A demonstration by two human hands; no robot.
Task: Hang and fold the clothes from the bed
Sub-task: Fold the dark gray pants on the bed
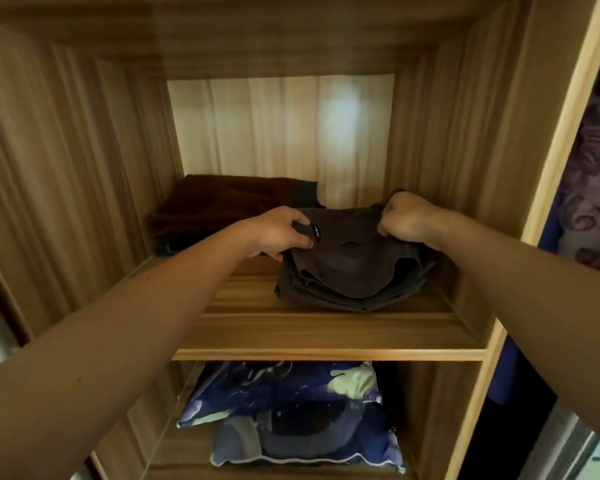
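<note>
Grey garment [347, 268] pinched by left hand [281, 233] and right hand [406, 218] fingers; I'd release evenly, three o'clock on shelf [326, 329].

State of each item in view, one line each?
grey garment: folded, on upper shelf, held at both ends
left hand: grips its left end
right hand: grips its right end
brown garment: folded, back left of shelf
blue bedding: flat, compartment below

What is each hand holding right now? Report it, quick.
Left hand: fingers grip the folded grey garment.
Right hand: fingers grip the same garment.
</note>
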